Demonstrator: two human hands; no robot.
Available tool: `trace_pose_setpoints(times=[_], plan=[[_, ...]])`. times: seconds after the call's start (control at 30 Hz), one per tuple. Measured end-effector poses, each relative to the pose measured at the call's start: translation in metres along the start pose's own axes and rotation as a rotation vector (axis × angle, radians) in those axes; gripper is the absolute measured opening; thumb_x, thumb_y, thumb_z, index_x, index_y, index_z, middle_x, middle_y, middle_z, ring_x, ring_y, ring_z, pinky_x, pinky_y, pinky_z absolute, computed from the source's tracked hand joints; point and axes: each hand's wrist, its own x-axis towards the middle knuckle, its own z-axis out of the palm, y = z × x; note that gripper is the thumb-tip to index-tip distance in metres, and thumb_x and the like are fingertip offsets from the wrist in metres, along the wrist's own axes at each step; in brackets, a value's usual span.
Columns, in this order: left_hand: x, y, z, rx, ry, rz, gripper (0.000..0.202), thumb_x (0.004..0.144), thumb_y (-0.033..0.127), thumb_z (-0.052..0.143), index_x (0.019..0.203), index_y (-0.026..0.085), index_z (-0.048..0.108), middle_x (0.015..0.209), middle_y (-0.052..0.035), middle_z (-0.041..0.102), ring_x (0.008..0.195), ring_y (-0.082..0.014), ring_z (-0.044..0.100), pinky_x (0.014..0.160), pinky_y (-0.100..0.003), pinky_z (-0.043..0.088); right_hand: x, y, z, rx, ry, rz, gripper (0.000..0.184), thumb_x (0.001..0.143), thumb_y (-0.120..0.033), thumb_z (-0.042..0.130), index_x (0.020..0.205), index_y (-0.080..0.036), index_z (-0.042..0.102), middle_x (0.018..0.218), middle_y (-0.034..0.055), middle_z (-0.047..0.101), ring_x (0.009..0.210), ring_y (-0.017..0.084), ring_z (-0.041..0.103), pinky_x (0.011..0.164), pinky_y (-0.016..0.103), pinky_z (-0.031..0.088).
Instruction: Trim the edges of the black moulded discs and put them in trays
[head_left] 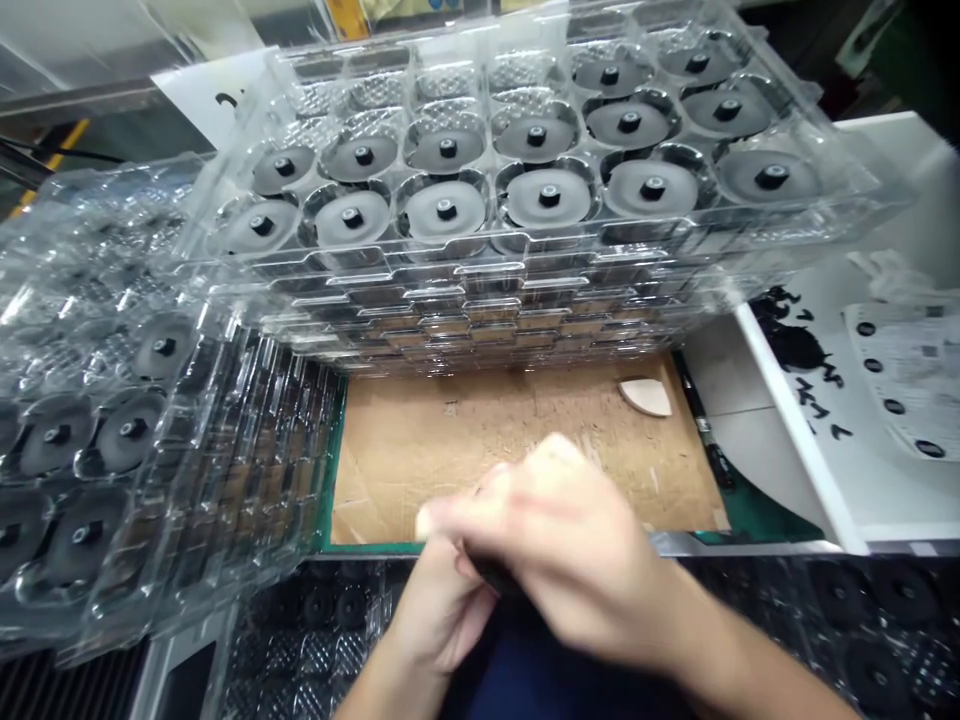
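Observation:
My left hand [446,605] and my right hand [574,540] meet in front of my body, over the near edge of the bench. Both have their fingers curled round something dark [499,577], of which only a small part shows between the palms; its kind is hidden. The right hand lies over the left and is smeared by motion. Just beyond them lies a sheet of brown cardboard [405,440]. On its far right is a small pale wedge-shaped piece [646,397].
Stacked clear plastic trays [480,265] hold grey discs with black hubs behind the cardboard. Another tray stack [150,440] stands at the left. At the right, a white bin [814,450] holds small black scraps [795,345] and a printed bag [911,370]. A dark pen-like tool [701,420] lies beside the cardboard.

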Motion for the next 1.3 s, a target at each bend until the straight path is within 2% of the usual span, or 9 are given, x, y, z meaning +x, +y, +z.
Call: trace_pose_setpoints(times=[0.2,0.4,0.53,0.6,0.7,0.8,0.93,1.1,1.3], plan=[[-0.003,0.008,-0.002,-0.132,-0.130,0.034,0.044,0.065,0.032,0.078,0.107,0.026,0.067,0.110,-0.0038,0.070,0.089,-0.0183,0.068,0.082,-0.026,0.053,-0.038,0.066,0.014,-0.122,0.113,0.589,0.028,0.092,-0.029,0.047,0.113,-0.022,0.065,0.099,0.0050,0.071,0.085,0.018,0.063,0.075,0.031,0.047],[0.004,0.011,-0.009,-0.162,-0.172,0.021,0.053,0.059,0.041,0.078,0.109,0.025,0.066,0.117,-0.0051,0.066,0.103,-0.0238,0.064,0.084,-0.029,0.054,-0.087,0.078,0.046,-0.088,-0.024,0.610,0.021,0.087,-0.027,0.053,0.092,-0.022,0.073,0.071,0.0013,0.071,0.060,0.017,0.063,0.056,0.028,0.049],[0.006,0.010,-0.004,-0.091,-0.146,0.065,0.058,0.058,0.039,0.080,0.113,0.026,0.064,0.118,-0.0057,0.065,0.102,-0.0229,0.064,0.082,-0.029,0.054,-0.058,0.044,0.021,-0.086,0.146,0.624,0.026,0.092,-0.027,0.048,0.110,-0.019,0.065,0.103,0.0065,0.071,0.085,0.017,0.066,0.066,0.027,0.052],[0.005,0.009,-0.001,-0.059,-0.114,0.101,0.060,0.059,0.037,0.081,0.114,0.026,0.063,0.114,-0.0042,0.067,0.102,-0.0215,0.063,0.083,-0.025,0.052,-0.035,0.019,0.007,-0.077,0.286,0.455,0.024,0.091,-0.022,0.050,0.109,-0.020,0.064,0.105,0.0059,0.070,0.090,0.018,0.065,0.074,0.028,0.051],[0.004,0.007,0.001,-0.030,-0.051,0.128,0.059,0.056,0.034,0.083,0.112,0.026,0.064,0.107,-0.0025,0.069,0.103,-0.0209,0.062,0.089,-0.025,0.048,-0.012,-0.010,0.001,-0.093,0.177,0.161,0.023,0.089,-0.013,0.048,0.105,-0.015,0.064,0.090,0.0063,0.071,0.077,0.017,0.063,0.071,0.030,0.048],[0.003,0.006,0.002,-0.010,0.015,0.122,0.054,0.056,0.030,0.084,0.106,0.026,0.066,0.108,-0.0031,0.069,0.101,-0.0220,0.063,0.090,-0.029,0.048,-0.006,-0.018,0.007,-0.117,-0.019,0.152,0.022,0.087,-0.010,0.047,0.098,-0.014,0.066,0.080,0.0044,0.070,0.067,0.016,0.061,0.063,0.030,0.045],[0.006,0.004,0.004,-0.039,-0.021,0.071,0.051,0.062,0.031,0.081,0.109,0.025,0.065,0.104,-0.0033,0.070,0.105,-0.0223,0.061,0.096,-0.030,0.044,-0.004,-0.014,0.011,-0.188,0.109,0.120,0.024,0.089,-0.011,0.043,0.102,-0.010,0.063,0.086,0.0086,0.070,0.071,0.019,0.060,0.066,0.033,0.043],[0.009,0.006,-0.002,-0.095,-0.041,0.054,0.051,0.054,0.029,0.085,0.103,0.027,0.068,0.107,-0.0010,0.069,0.096,-0.0170,0.064,0.083,-0.022,0.050,-0.026,-0.001,-0.004,-0.013,-0.069,0.294,0.021,0.090,-0.014,0.048,0.101,-0.021,0.064,0.089,-0.0004,0.071,0.075,0.013,0.063,0.067,0.025,0.047],[0.007,0.005,-0.006,-0.186,-0.084,0.031,0.052,0.054,0.034,0.083,0.104,0.027,0.069,0.106,-0.0019,0.070,0.101,-0.0237,0.065,0.090,-0.031,0.050,-0.059,0.026,-0.012,-0.124,0.236,0.573,0.019,0.090,-0.027,0.051,0.103,-0.027,0.065,0.102,0.0017,0.070,0.092,0.019,0.065,0.073,0.028,0.051]])
